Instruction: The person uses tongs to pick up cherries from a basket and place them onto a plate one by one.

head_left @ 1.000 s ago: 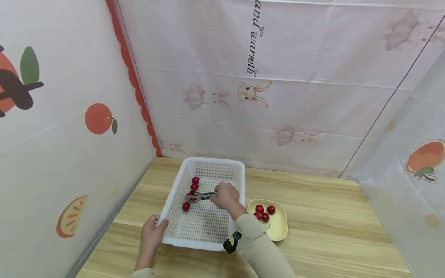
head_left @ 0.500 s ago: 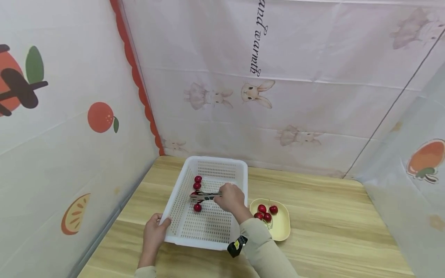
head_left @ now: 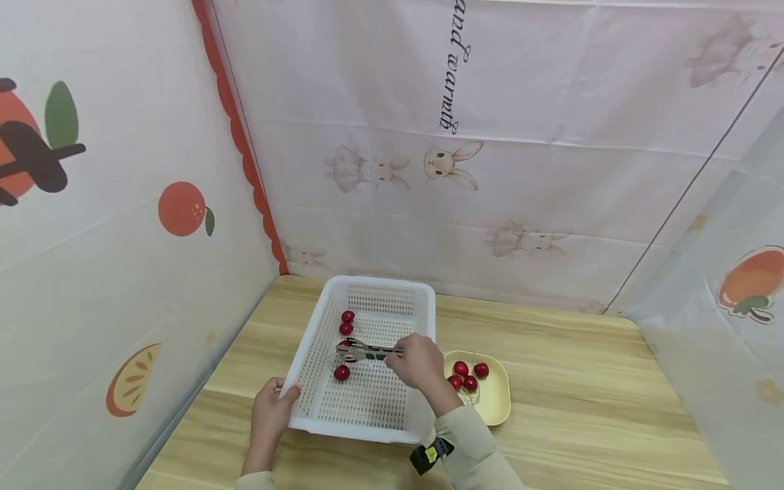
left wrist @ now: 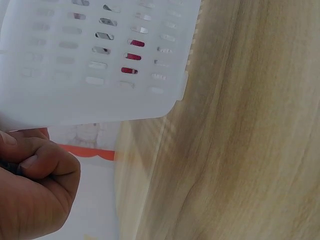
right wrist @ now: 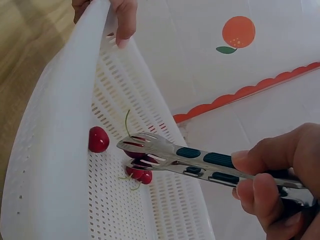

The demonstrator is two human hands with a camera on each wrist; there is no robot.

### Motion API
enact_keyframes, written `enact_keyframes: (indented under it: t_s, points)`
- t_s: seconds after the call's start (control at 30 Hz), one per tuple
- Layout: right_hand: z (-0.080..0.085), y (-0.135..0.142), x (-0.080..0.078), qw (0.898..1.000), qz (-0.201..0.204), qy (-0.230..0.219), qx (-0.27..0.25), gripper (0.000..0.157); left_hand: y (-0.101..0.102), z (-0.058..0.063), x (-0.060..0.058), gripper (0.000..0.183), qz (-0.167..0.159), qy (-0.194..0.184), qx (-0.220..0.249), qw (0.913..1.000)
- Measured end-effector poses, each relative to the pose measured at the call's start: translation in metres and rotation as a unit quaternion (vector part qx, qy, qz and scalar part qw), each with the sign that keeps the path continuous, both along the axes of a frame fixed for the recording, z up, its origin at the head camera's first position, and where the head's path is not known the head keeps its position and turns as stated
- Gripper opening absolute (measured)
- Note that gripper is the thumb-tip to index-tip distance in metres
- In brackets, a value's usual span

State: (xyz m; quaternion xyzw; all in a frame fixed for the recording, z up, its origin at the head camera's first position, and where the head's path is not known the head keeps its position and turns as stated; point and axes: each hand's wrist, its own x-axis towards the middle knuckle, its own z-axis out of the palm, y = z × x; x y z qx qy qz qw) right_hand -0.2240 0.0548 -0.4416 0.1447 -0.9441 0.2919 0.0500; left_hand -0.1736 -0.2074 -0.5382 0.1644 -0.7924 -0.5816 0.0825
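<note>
On the tabletop [head_left: 582, 408], a white basket [head_left: 367, 405] sits beneath the right hand [head_left: 418, 364], its rim gripped by the left hand [head_left: 271, 413]. Just right of the right hand is a yellow dish [head_left: 495, 395]. That hand grips metal tongs [right wrist: 200, 155] around one cherry [right wrist: 133, 154]; left of it, three loose cherries [head_left: 341, 373] lie in the basket. Four dish cherries [head_left: 461, 368] show.

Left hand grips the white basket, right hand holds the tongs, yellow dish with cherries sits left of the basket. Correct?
One thing off: the yellow dish with cherries sits right of the white basket, as the head view shows. The rest stands: left hand grips the white basket, right hand holds the tongs.
</note>
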Motion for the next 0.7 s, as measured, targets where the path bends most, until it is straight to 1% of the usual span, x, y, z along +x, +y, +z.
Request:
enact_keyframes:
  t_s: [0.1,0.3,0.37,0.57,0.7]
  points:
    - [0.000,0.004,0.005,1.000,-0.001,0.004,-0.004,0.023,0.001,0.000,0.001,0.019,-0.003,0.004,0.003,1.0000]
    - [0.003,0.012,0.012,1.000,-0.011,0.012,0.007,0.020,0.001,0.001,0.001,0.020,-0.002,0.007,0.002,1.0000]
    - [0.004,0.015,0.014,1.000,-0.012,0.018,0.008,0.018,0.001,0.001,0.000,0.020,-0.002,0.005,0.003,1.0000]
    - [0.005,0.025,0.022,0.999,-0.024,0.027,0.001,0.023,0.001,0.001,-0.001,0.020,-0.003,0.000,0.003,1.0000]
    - [0.007,0.032,0.026,0.999,-0.031,0.037,-0.007,0.018,0.000,0.002,0.000,0.020,-0.003,-0.010,0.006,0.9999]
